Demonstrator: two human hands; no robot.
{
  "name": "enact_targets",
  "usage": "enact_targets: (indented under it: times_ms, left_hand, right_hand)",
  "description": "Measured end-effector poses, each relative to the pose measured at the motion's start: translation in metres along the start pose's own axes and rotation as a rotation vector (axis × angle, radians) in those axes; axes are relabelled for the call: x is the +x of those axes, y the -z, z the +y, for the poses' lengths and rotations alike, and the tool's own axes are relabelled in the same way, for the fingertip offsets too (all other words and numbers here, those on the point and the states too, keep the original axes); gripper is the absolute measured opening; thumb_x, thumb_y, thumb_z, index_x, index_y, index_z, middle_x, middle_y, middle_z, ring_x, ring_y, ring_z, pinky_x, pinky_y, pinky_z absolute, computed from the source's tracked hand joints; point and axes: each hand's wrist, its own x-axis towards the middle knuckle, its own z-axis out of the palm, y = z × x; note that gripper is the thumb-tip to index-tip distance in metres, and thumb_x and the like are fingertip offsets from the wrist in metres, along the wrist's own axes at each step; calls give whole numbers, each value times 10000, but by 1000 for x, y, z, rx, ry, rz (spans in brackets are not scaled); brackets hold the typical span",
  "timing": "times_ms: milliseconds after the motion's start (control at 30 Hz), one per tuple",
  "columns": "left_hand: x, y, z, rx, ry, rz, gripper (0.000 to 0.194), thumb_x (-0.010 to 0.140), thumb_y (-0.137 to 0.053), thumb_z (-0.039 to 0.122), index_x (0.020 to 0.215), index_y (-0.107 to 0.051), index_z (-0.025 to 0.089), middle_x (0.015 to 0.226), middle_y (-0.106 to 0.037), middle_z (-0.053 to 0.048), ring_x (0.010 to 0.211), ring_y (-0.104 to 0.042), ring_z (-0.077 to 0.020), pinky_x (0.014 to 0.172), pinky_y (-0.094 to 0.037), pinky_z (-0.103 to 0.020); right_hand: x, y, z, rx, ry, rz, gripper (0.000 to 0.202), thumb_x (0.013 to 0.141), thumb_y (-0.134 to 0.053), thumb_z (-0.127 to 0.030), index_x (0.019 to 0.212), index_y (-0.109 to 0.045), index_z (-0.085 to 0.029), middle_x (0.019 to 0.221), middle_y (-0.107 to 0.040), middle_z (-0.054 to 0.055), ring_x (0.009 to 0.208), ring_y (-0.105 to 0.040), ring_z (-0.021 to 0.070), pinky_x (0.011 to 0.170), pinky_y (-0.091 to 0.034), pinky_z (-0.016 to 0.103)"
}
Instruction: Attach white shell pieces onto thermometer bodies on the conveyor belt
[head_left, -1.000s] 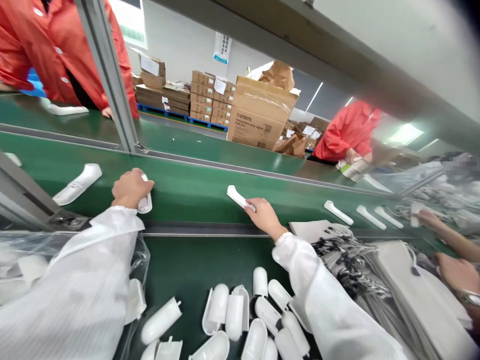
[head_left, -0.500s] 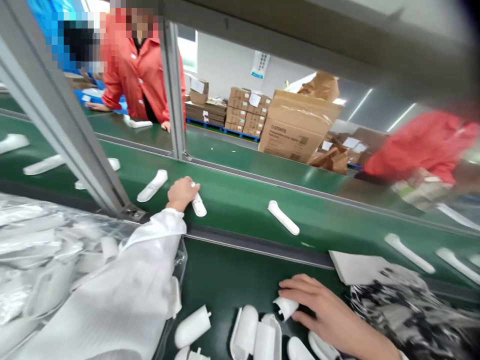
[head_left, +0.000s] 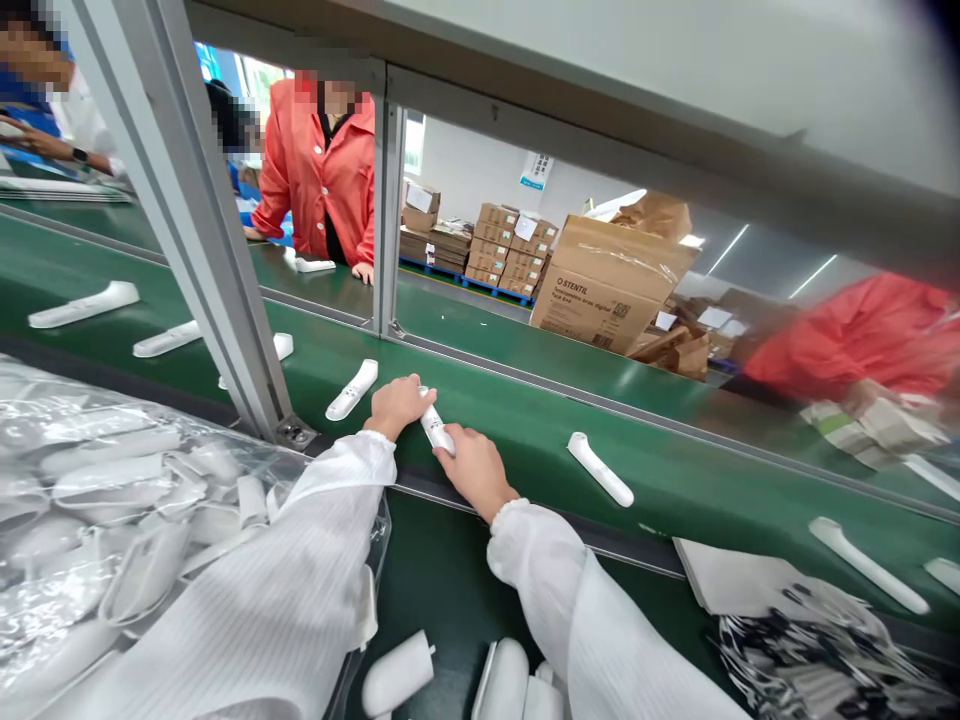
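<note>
A white thermometer body [head_left: 435,430] lies on the green conveyor belt [head_left: 525,440] in front of me. My left hand [head_left: 399,404] grips its far end. My right hand [head_left: 475,470] presses on its near end, fingers closed around it. Both sleeves are white. Another white thermometer body [head_left: 600,469] lies on the belt just right of my right hand, and a third one [head_left: 352,389] sits left of my left hand.
A grey metal post [head_left: 210,250] rises at the left. A clear bag of white parts [head_left: 112,500] lies at my left; white shells [head_left: 502,680] sit on the near table. Cardboard boxes [head_left: 607,285] and people in red coats [head_left: 322,170] stand across the belt.
My right hand left the white shells on the near table and came up onto the thermometer body that my left hand holds. The view swung left.
</note>
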Motion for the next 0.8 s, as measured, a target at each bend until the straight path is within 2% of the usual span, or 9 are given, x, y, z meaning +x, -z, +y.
enact_targets:
  times_ms: [100,233,333,433,533,633,700,767,800]
  left_hand:
    - [-1,-4,4,7,-34,-3,465,875,-439,582,1033,-664,207,1001,-701,-130,960,-667,-321,802,-518,-398]
    - [1,-9,7,38,-97,-18,456,888,-435,557,1044,-665,195,1009,-700,-139,973,-664,-316,815,-511,-389]
    - [-1,-9,8,54,-181,-36,477,897,-418,573,1034,-668,190,1036,-696,-146,999,-653,-322,826,-501,-394]
    - [-6,-6,12,-14,-172,-35,528,914,-360,636,990,-674,218,1019,-700,-111,969,-657,-303,820,-497,-381]
    - [-10,2,13,-75,-173,95,519,944,-321,619,1022,-668,242,1082,-687,-75,996,-639,-272,843,-494,-358]
    - [-9,13,5,-59,-110,291,456,963,-329,537,1106,-646,242,1185,-644,-80,1111,-582,-265,895,-482,-353]
    - [-7,19,-4,-41,-14,344,446,950,-360,523,1157,-628,232,1230,-612,-103,1168,-544,-282,913,-481,-369]
    - [-4,23,-12,-31,71,302,477,921,-408,545,1207,-601,215,1256,-585,-133,1182,-528,-311,920,-484,-401]
    - [-2,23,-15,-29,99,245,495,906,-432,550,1222,-588,203,1259,-578,-146,1170,-534,-324,918,-487,-419]
  right_hand:
    - [1,-9,2,-67,34,-27,329,949,-589,-363,1250,-628,-237,1030,-720,82,950,-665,246,764,-473,299]
    - [-1,-11,21,-51,91,-36,434,944,-610,-357,1361,-571,-243,1107,-716,88,1104,-625,243,856,-461,288]
    - [2,-10,30,-29,73,-40,432,955,-590,-368,1375,-566,-265,1169,-699,80,1058,-650,230,884,-451,285]
    - [7,-10,26,-52,-5,-52,486,951,-574,-431,1410,-521,-283,1136,-711,82,993,-663,253,825,-469,322]
    - [14,-14,12,-70,-80,17,527,930,-594,-422,1404,-508,-208,1117,-712,116,1041,-624,288,811,-473,354]
    - [17,-12,10,-75,-111,85,381,938,-559,-242,1306,-583,-148,1090,-709,144,1051,-602,285,858,-456,359]
    - [13,-3,27,-71,-137,106,361,933,-541,-189,1286,-599,-136,1085,-707,150,1046,-601,283,886,-446,360]
    - [1,11,57,-74,-177,113,384,939,-548,-214,1315,-584,-145,1117,-704,142,1050,-603,283,901,-445,362]
    - [-8,20,75,-77,-201,111,400,943,-554,-238,1334,-574,-156,1142,-700,132,1057,-605,282,908,-446,362]
